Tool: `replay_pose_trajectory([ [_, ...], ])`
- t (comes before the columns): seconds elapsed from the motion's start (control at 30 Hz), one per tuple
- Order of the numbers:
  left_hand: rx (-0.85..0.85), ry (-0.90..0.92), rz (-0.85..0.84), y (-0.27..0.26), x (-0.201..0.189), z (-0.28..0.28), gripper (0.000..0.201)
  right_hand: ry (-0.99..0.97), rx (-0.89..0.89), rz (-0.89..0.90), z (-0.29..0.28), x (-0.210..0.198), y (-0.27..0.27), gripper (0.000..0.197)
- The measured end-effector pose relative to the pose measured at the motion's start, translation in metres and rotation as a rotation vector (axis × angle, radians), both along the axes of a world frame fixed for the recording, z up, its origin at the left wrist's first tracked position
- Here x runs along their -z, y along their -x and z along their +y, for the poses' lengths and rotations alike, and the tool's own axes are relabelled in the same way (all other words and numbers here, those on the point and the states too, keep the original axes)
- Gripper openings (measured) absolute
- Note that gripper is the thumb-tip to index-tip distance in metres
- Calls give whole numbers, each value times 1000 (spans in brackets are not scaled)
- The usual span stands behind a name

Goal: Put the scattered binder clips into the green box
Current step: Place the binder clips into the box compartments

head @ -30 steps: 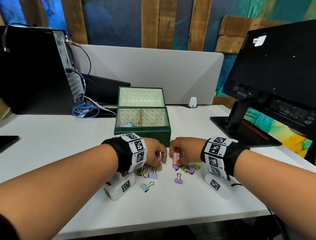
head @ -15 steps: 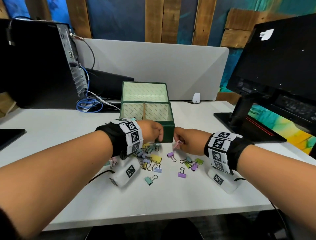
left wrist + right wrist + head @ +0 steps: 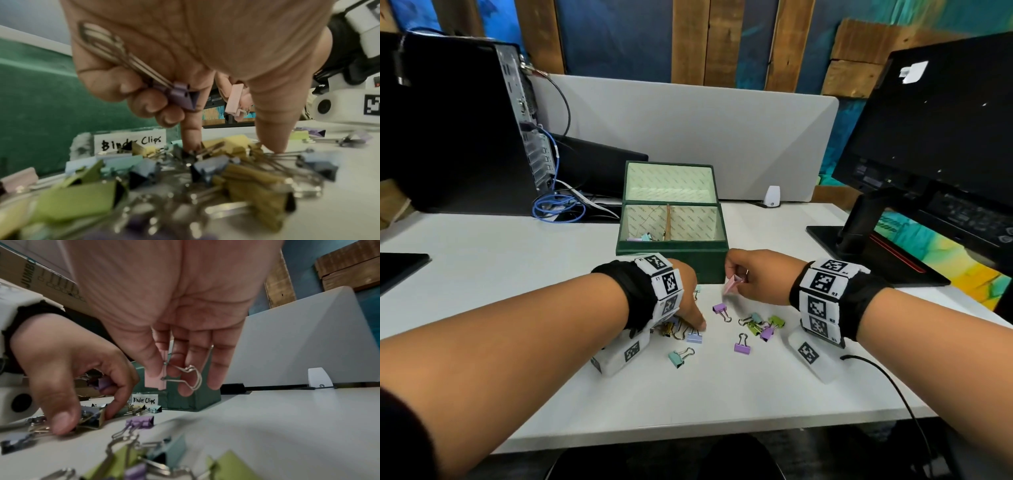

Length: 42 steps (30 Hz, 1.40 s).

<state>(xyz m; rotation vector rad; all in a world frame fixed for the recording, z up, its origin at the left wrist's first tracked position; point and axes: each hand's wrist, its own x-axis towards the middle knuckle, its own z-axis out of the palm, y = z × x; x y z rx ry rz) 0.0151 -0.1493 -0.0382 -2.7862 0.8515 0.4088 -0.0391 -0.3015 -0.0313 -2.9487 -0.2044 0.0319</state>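
The green box [image 3: 709,265] stands open mid-desk, with a few clips in its left compartment and a "Binder Clips" label [image 3: 131,142] on its front. Scattered binder clips [image 3: 767,325] lie in front of it. My left hand [image 3: 697,322] is down on the pile, a purple clip [image 3: 183,97] tucked under its curled fingers. Its thumb and index finger touch a clip [image 3: 92,417] on the table. My right hand [image 3: 732,277] hovers by the box's front right corner and pinches a pink clip [image 3: 156,378] between thumb and fingers.
A computer tower [image 3: 448,120] with a blue cable [image 3: 558,205] stands back left. A monitor [image 3: 945,137] on its stand base [image 3: 876,253] is at the right, and a grey divider [image 3: 688,130] runs behind the box. A black cable [image 3: 887,380] trails off my right wrist.
Both hands lifted from the clips toward the box. The left hand has since dropped back onto the pile. The right hand stays raised with the pink clip.
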Motion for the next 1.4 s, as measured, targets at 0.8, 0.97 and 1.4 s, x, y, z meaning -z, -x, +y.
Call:
replay_pose_trajectory([
  [0.8, -394, 1102, 226, -84, -54, 102, 25, -498, 155, -97, 72, -63, -111, 31],
  [0.97, -353, 1064, 166, -104, -55, 83, 20, -397, 139, -93, 73, -54, -118, 46],
  [1.4, -343, 1095, 131, -101, -55, 67, 45, -106, 90, 13, 7, -37, -28, 18],
])
